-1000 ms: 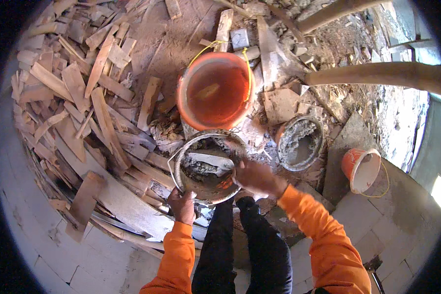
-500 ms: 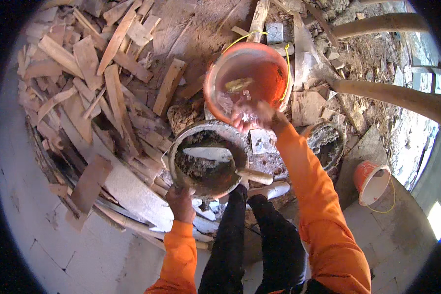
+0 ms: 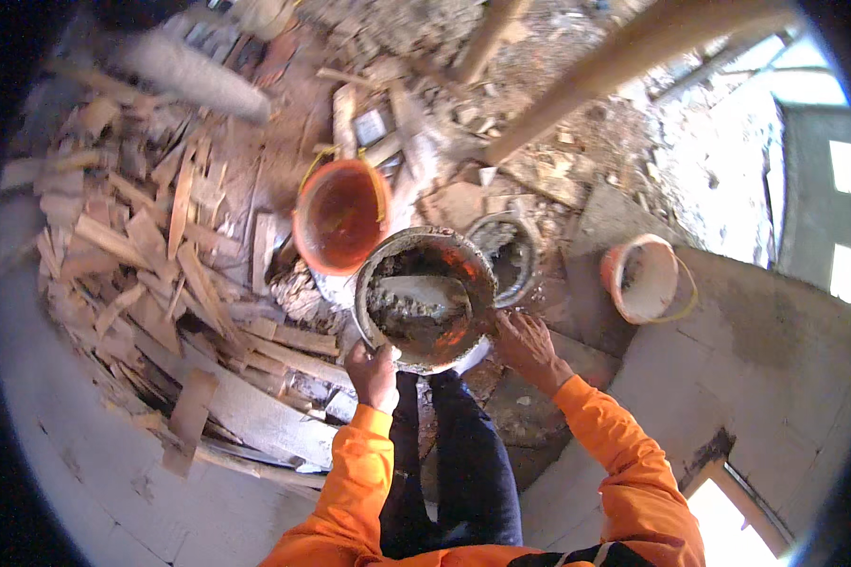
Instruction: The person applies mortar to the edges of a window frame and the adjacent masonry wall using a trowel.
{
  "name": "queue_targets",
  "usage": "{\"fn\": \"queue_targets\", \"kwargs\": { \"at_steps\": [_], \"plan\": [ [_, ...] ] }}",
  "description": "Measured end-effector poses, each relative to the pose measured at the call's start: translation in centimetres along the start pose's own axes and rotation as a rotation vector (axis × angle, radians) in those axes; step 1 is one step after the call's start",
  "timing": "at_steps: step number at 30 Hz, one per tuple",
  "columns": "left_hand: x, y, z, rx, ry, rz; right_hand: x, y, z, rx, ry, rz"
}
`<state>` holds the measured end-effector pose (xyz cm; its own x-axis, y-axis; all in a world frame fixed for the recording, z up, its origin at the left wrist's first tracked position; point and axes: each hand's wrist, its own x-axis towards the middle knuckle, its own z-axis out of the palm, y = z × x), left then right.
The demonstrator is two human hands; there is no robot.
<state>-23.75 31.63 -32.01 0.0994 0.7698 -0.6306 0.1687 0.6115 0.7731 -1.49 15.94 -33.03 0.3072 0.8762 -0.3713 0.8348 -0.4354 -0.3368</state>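
Note:
My left hand point(image 3: 373, 373) grips the left rim of a round, mortar-crusted bucket point(image 3: 383, 260), held above my dark-trousered legs. A mortar-coated trowel blade point(image 3: 421, 295) lies inside it. My right hand point(image 3: 525, 345) is at the bucket's right edge with curled fingers; whether they hold the rim or the trowel's handle I cannot make out. Just beyond, an orange bucket point(image 3: 342, 208) with a yellow handle stands on the rubble floor. Beside it, partly behind the held bucket, is a second bucket point(image 3: 525, 248) crusted with grey mortar.
A heap of broken wooden boards point(image 3: 147, 260) covers the left side. A small orange bucket point(image 3: 643, 279) with a pale inside lies tilted at right. Bamboo poles point(image 3: 605, 57) slant across the upper right. A grey wall with openings point(image 3: 804, 189) stands at far right.
My right hand, which reached into the orange bucket half a second ago, has come back to the held bucket's right edge. My view has shifted, showing more poles and wall openings.

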Motion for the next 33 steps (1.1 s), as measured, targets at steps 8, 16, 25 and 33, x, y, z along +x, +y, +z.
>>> {"fn": "queue_targets", "kwargs": {
  "at_steps": [8,16,25,33],
  "plan": [
    [-11.2,7.2,13.7,0.53,-0.437,0.432,-15.6,4.3,-19.2,0.088,-0.138,0.372],
    [-21.1,11.3,19.7,0.565,-0.787,0.293,-26.5,2.6,-16.1,1.051,0.127,0.345],
    [-25.1,17.3,28.2,0.515,-1.113,0.68,-29.6,0.7,-24.2,0.286,0.437,0.626],
    [-25.2,23.8,32.0,0.684,-1.284,0.664,-31.6,-2.5,-31.6,0.516,0.363,0.705]
  ]
}}
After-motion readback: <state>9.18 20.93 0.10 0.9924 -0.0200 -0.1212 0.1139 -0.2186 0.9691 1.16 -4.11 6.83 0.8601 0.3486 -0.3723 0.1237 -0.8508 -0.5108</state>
